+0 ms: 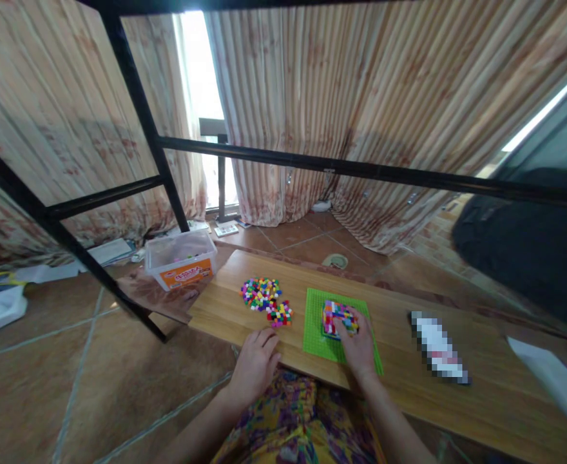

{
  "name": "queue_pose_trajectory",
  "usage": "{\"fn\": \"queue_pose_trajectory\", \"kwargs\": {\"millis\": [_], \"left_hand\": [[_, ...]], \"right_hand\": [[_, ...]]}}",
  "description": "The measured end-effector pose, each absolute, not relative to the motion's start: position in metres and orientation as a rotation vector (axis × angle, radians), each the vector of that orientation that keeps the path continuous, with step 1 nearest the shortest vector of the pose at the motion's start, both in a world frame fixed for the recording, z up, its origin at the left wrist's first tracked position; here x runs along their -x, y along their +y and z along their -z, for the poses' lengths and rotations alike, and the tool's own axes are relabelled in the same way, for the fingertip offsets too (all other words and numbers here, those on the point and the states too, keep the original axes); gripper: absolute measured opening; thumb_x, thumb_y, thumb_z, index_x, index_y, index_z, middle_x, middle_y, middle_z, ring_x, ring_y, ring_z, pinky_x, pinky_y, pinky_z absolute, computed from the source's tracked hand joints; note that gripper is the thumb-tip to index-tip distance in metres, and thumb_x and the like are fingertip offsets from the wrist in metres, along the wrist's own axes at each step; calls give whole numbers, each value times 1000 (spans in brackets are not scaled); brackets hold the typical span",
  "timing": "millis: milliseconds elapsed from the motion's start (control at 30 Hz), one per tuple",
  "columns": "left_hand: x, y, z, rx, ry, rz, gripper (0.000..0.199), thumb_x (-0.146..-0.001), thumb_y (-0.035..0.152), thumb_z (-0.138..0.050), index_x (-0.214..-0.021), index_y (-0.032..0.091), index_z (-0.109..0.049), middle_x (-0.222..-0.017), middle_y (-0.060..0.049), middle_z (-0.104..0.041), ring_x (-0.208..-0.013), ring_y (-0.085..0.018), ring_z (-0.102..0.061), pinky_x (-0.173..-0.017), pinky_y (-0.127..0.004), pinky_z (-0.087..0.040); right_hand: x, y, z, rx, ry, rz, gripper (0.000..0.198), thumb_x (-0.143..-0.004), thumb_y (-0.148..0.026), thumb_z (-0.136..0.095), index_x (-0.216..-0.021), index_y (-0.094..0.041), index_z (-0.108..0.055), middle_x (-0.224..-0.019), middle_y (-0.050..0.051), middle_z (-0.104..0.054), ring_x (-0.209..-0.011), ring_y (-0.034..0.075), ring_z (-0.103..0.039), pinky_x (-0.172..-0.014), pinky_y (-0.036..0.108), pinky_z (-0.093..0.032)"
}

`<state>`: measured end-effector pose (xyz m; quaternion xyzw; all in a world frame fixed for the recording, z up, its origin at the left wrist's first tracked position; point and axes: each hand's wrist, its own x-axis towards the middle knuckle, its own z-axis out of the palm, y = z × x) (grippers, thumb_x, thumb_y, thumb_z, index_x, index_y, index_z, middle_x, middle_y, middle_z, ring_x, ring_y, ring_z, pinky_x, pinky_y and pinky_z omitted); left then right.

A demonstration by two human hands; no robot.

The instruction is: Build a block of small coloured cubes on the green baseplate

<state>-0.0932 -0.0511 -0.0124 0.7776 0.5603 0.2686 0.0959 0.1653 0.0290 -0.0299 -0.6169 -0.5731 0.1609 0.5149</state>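
Note:
A green studded baseplate [316, 335] lies on the wooden bench. On it stands a compact block of small multicoloured toy bricks [334, 314]. My right hand [359, 345] is over the block's right part, its thumb across the near side and its fingers around the right side. Part of the block is hidden under that hand. My left hand [257, 362] rests at the bench's near edge, its fingers loosely bent, with nothing seen in them. Just beyond it is a small heap of loose bricks [279, 314], and behind that a larger heap of loose bricks [260, 293].
The wooden bench [390, 386] reaches to the right, where a pixelated dark-edged object [438, 348] lies. A clear plastic tub [180, 261] with an orange label stands beyond its left end. A black metal frame [264, 153] crosses before the curtains [303, 77]. White paper [549, 370] is at far right.

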Motion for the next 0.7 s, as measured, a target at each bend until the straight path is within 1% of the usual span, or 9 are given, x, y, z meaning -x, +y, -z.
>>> {"fn": "queue_pose_trajectory", "kwargs": {"millis": [67,167,267,333,400,467,567,700], "left_hand": [[92,-53,15,-2302,1655,-826,32,-82,15,-60,-113,21,-63,-124,-9,-62,-115,-26,-57,-101,-47,-49],[98,-49,18,-2256,1692,-918,35,-85,18,-58,-120,23,-60,-124,-8,-61,-115,-24,-57,-100,-44,-50],[117,-27,20,-2139,1856,-1090,37,-90,30,-55,-126,21,-56,-127,-11,-58,-117,-25,-57,-101,-44,-49],[134,1,19,-2082,1967,-1137,45,-90,39,-55,-130,17,-53,-133,-15,-54,-124,-29,-52,-104,-48,-46],[151,35,19,-2063,2021,-1102,50,-91,42,-53,-132,14,-52,-136,-18,-51,-127,-31,-49,-107,-50,-42],[164,68,19,-2097,1994,-1032,49,-92,42,-50,-131,12,-52,-138,-19,-50,-130,-32,-47,-108,-50,-41],[170,105,17,-2229,1832,-899,45,-94,40,-47,-132,16,-53,-136,-15,-55,-130,-27,-48,-109,-49,-39],[165,123,10,-2360,1548,-711,44,-98,41,-39,-131,18,-54,-138,-12,-56,-128,-23,-50,-110,-45,-38]], "right_hand": [[-165,29,30,1482,-1377,-386,51,-77,-51,-63,-115,-16,-62,-115,13,-59,-106,27,-56,-98,47,-41],[-166,29,32,1490,-1366,-390,51,-77,-52,-64,-115,-18,-62,-114,13,-59,-105,27,-56,-97,47,-42],[-167,29,34,1501,-1358,-404,52,-76,-52,-65,-117,-19,-62,-115,12,-59,-106,27,-56,-98,47,-41],[-167,29,35,1506,-1357,-415,52,-76,-52,-65,-117,-20,-62,-117,12,-59,-107,27,-56,-98,47,-42],[-166,28,35,1511,-1352,-414,53,-76,-52,-65,-118,-20,-61,-118,12,-59,-108,27,-56,-98,48,-42],[-166,27,35,1518,-1354,-394,52,-77,-52,-65,-118,-20,-61,-120,12,-59,-110,27,-56,-100,48,-41],[-165,24,32,1533,-1377,-359,50,-78,-49,-64,-120,-20,-60,-122,12,-59,-113,27,-55,-102,50,-39],[-164,21,27,1585,-1372,-362,48,-80,-48,-63,-120,-21,-60,-122,12,-59,-115,28,-54,-102,51,-39]]}}
